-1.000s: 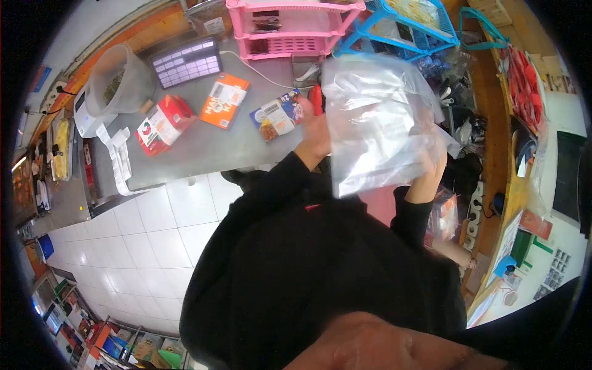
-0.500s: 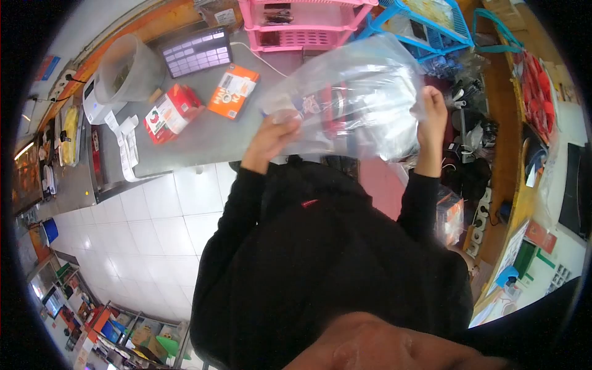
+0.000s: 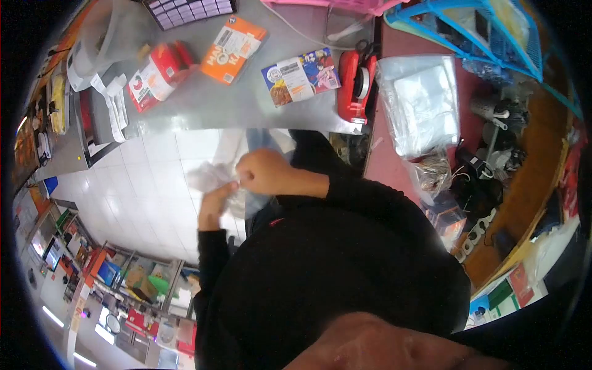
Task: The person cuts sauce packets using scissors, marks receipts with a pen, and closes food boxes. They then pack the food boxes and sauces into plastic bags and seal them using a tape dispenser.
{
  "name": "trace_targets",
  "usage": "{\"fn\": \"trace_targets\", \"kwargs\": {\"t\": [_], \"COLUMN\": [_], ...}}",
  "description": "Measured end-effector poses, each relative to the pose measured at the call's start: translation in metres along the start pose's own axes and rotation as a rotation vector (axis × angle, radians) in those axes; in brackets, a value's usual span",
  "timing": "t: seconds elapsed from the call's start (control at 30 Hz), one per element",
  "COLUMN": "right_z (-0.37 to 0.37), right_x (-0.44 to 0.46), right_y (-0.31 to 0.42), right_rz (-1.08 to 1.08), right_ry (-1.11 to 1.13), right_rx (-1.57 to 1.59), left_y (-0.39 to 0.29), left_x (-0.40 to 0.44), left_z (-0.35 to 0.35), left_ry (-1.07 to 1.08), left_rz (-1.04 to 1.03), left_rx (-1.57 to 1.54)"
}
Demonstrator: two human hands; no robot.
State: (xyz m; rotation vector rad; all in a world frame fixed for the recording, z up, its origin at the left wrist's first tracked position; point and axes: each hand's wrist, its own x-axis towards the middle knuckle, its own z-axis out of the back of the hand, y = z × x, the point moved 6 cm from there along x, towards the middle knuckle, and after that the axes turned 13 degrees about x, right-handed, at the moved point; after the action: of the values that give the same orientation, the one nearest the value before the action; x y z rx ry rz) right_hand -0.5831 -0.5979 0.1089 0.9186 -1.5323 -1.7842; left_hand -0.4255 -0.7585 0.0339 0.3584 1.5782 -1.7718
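Observation:
Over the floor in front of my body, a thin clear plastic bag (image 3: 231, 148) hangs bunched at both hands, partly blurred. My left hand (image 3: 213, 206) pinches it from below. My right hand (image 3: 268, 172), fingers curled, grips it just above and to the right. On the metal counter (image 3: 203, 114) lie a red packet (image 3: 151, 88), an orange packet (image 3: 233, 50) and a blue packet (image 3: 301, 77) with a white label. A red tape dispenser (image 3: 356, 86) stands at the counter's right end. Flat clear plastic bags (image 3: 422, 111) lie on the red surface (image 3: 388, 166).
A blue rack (image 3: 468, 31) and a pink rack (image 3: 345, 5) stand at the back. At the back left are a clear tub (image 3: 108, 37), a dark tablet (image 3: 188, 11) and a curling paper strip (image 3: 114, 108). Cables and small items crowd the right side.
My hands have moved left and down from above the counter to over the floor, now close together with bunched plastic. The blue packet, tape dispenser and flat bags show uncovered. The view has shifted.

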Motion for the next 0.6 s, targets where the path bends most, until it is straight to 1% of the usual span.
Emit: {"fn": "trace_targets", "kwargs": {"t": [0.03,0.07,0.1,0.13,0.17,0.23,0.27,0.3,0.33,0.37,0.4,0.43,0.47,0.5,0.53,0.57,0.6], "right_z": [0.013,0.027,0.038,0.048,0.029,0.026,0.027,0.019,0.013,0.003,-0.012,-0.026,-0.048,-0.054,-0.039,-0.011,0.015], "right_x": [-0.003,-0.007,-0.009,-0.010,-0.018,-0.020,-0.018,-0.014,-0.011,-0.005,0.003,0.012,0.021,0.029,0.026,0.019,0.016], "right_y": [-0.012,-0.019,-0.027,-0.032,-0.046,-0.047,-0.043,-0.038,-0.028,-0.015,-0.016,-0.017,-0.036,-0.041,-0.040,-0.029,-0.033], "right_rz": [0.080,0.163,0.164,0.171,-0.125,-0.077,-0.049,0.020,0.100,0.182,0.195,0.208,0.145,0.084,0.165,0.249,0.200], "right_ry": [-0.176,-0.345,-0.340,-0.342,-0.140,-0.152,-0.159,-0.047,-0.101,-0.157,-0.151,-0.145,-0.081,-0.020,-0.182,-0.339,-0.418], "right_rx": [-0.095,-0.197,-0.225,-0.257,-0.190,-0.196,-0.205,-0.252,-0.268,-0.287,-0.293,-0.299,-0.289,-0.280,-0.189,-0.099,-0.096], "left_y": [0.008,0.020,0.051,0.060,0.048,0.042,0.021,-0.006,-0.033,-0.052,-0.071,-0.092,-0.111,-0.127,-0.115,-0.124,-0.132], "left_x": [0.002,-0.001,-0.014,-0.020,-0.024,-0.027,-0.025,-0.021,-0.016,-0.011,-0.007,-0.008,-0.010,-0.011,-0.006,-0.005,-0.008], "left_z": [0.043,0.093,0.155,0.165,0.163,0.162,0.148,0.123,0.093,0.062,0.031,0.003,-0.014,-0.013,0.008,0.016,0.025], "left_ry": [-0.293,-0.467,-0.753,-0.778,-0.816,-0.874,-0.906,-0.849,-0.790,-0.738,-0.689,-0.684,-0.675,-0.762,-0.895,-0.930,-0.968], "left_rz": [-0.192,-0.249,-0.068,-0.083,-0.152,-0.068,-0.029,-0.093,-0.158,-0.281,-0.404,-0.453,-0.503,-0.527,-0.520,-0.515,-0.504], "left_rx": [0.569,0.363,0.836,0.609,0.755,0.912,0.985,0.961,0.935,0.865,0.791,0.754,0.718,0.861,0.789,0.913,1.036]}}
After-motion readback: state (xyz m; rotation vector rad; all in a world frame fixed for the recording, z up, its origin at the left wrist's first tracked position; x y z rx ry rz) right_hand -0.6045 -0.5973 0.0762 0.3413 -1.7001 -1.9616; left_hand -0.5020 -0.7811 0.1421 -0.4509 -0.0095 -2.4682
